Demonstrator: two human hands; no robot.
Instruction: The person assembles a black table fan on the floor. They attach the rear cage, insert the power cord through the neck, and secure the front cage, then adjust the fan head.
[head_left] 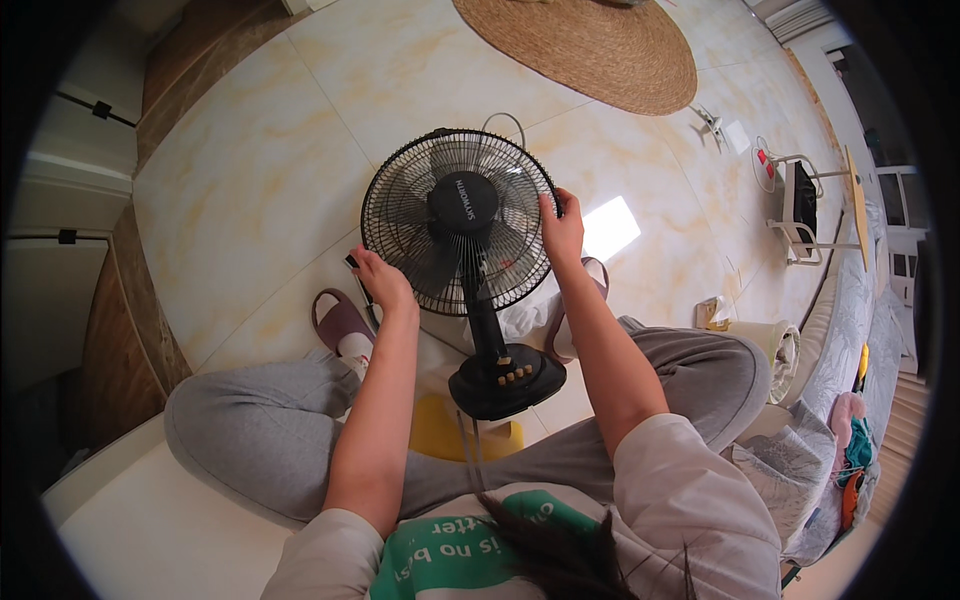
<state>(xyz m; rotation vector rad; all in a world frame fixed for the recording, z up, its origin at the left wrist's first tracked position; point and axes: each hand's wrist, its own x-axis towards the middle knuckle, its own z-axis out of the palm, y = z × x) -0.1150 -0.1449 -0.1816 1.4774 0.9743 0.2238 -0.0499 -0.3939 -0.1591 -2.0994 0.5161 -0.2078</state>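
A black electric fan (463, 205) stands between my knees, its round wire cage facing up toward me. Below the cage a short black neck leads to the base (530, 392), which carries several gold-coloured buttons. My left hand (385, 280) grips the lower left rim of the cage, fingers partly hidden at its edge. On the opposite side, my right hand (563, 228) is closed around the right rim, with the thumb along the front of the cage. Dark blades show through the wires. A thin cable (506, 118) loops out behind the top of the fan.
Purple slippers (338, 315) are on my feet. White plastic (527, 318) lies behind the fan, and something yellow (500, 440) is under its base. Farther off are a round woven mat (600, 50), a small metal-framed table (800, 205), and a tissue box (713, 313).
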